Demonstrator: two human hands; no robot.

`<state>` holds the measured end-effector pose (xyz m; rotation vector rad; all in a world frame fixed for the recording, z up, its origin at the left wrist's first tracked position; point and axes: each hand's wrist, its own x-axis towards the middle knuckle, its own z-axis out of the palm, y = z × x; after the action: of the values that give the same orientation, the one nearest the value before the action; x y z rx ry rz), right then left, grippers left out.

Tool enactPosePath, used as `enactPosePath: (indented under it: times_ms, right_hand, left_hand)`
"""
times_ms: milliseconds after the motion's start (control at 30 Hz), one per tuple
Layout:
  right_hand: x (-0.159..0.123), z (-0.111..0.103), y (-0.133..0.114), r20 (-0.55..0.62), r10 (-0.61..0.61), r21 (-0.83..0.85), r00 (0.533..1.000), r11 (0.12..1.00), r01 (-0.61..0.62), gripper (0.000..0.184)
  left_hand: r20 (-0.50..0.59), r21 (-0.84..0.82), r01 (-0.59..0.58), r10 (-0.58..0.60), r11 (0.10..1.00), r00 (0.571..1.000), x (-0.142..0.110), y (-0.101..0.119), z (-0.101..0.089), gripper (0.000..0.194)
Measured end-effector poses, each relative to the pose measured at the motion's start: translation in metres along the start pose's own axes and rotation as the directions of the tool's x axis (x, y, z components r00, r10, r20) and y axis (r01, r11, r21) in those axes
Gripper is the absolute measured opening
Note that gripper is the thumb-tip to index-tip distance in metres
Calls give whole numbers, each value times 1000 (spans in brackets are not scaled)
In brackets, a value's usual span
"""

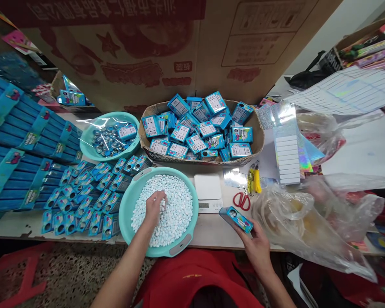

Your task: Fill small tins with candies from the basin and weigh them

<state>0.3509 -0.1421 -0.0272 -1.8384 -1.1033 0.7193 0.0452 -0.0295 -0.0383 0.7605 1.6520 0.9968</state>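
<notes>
My left hand [153, 208] is closed on some small white and pale blue candies, low over the candy pile [176, 205] in a turquoise basin [125, 222]. Several candies show at its fingertips. To the right, near the table's front edge, my right hand [257, 243] grips a blue candy box [236, 219], tilted, with a round hole in its narrow top face. Between the basin and that box lies a white digital scale [208, 188] with nothing on its plate. Red-handled scissors [241, 200] rest just beyond the held box.
Behind the basin, a cardboard tray [259, 143] is heaped with blue boxes. Upright boxes with round holes [83, 205] stand in rows at left, beside stacked packs [16, 128]. A smaller bowl [86, 147] holds metallic pieces. Yellow cutters [254, 179] and plastic bags [295, 222] lie right.
</notes>
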Motion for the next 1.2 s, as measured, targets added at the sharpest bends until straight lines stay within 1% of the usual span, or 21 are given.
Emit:
enactPosePath:
  times_ms: [33, 67, 100, 167, 233, 300, 467, 533, 633, 767, 967, 1033, 1100, 1167, 1200]
  right_hand:
    - [6, 2, -4, -3, -27, 3, 1000, 1000, 27, 38]
    - [12, 4, -8, -2, -53, 4, 999, 999, 53, 37]
    - [17, 6, -11, 3, -79, 4, 997, 997, 79, 37]
    - [29, 11, -16, 21, -123, 0, 992, 992, 123, 36]
    - [40, 17, -19, 38, -149, -6, 988, 989, 149, 36]
    - [51, 25, -21, 61, -159, -7, 985, 987, 159, 35]
    - [80, 51, -20, 141, -189, 26, 972, 982, 187, 35]
    - [89, 60, -21, 179, -197, 44, 964, 980, 192, 36]
    - [96, 68, -26, 211, -201, 68, 957, 979, 191, 36]
    - [100, 72, -30, 219, -208, 80, 953, 978, 195, 37]
    - [104, 79, -23, 243, -169, 75, 955, 985, 155, 40]
    - [104, 77, -21, 272, -155, 97, 950, 986, 133, 46]
    - [100, 72, -19, 292, -145, 116, 945, 986, 116, 56]
    - [94, 63, -16, 272, -121, 130, 955, 988, 89, 60]
    - [90, 57, -14, 243, -99, 131, 965, 989, 68, 57]
  left_hand:
    - [22, -174, 85, -83, 981, 996, 1, 4, -2, 26]
    - [62, -318, 160, -148, 935, 987, 1, 8, -3, 24]
    - [106, -427, 220, -193, 877, 975, 2, 11, -5, 23]
    - [178, -562, 291, -230, 774, 957, 3, 17, -8, 24]
    - [220, -639, 313, -223, 703, 950, 4, 22, -10, 26]
    - [237, -682, 324, -221, 656, 946, 4, 24, -10, 27]
    - [248, -685, 411, -339, 602, 908, 5, 24, -5, 19]
    - [236, -687, 415, -357, 597, 904, 5, 23, -3, 17]
    - [204, -676, 390, -350, 625, 914, 3, 22, -1, 17]
    - [187, -643, 377, -341, 667, 921, 2, 20, -1, 17]
    - [172, -615, 355, -320, 704, 932, 4, 19, 2, 18]
    - [169, -612, 351, -316, 709, 934, 5, 19, 3, 19]
    - [169, -620, 348, -313, 703, 934, 5, 19, 4, 21]
    - [166, -619, 340, -306, 708, 937, 5, 19, 5, 23]
    - [156, -605, 326, -293, 726, 943, 4, 19, 6, 24]
